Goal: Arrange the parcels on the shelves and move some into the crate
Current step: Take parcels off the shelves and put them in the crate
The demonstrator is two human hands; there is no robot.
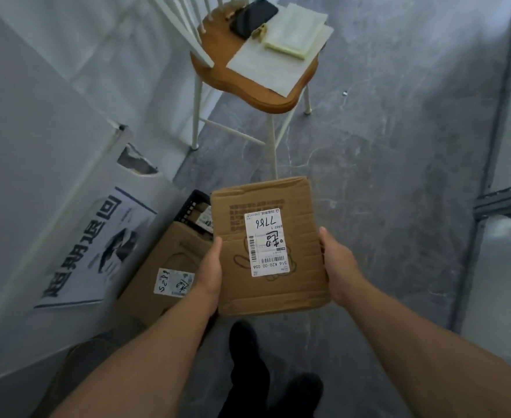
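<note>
Fingers [215, 245] mostly hidden under held parcel [296, 236], crate [192, 206] half covered

Brown parcel [266, 245], white label [267, 242]; grey marbled floor [384, 146]; crate [192, 206] seemingly black.

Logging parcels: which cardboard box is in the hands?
The box labelled 7786, gripped by left hand and right hand; the box marked 5289 lies below.

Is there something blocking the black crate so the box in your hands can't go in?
Partly. Both hands, left hand and right hand, hold the cardboard parcel. The black crate is below-left, and a larger parcel covers most of it; another box shows inside. Little room shows.
</note>
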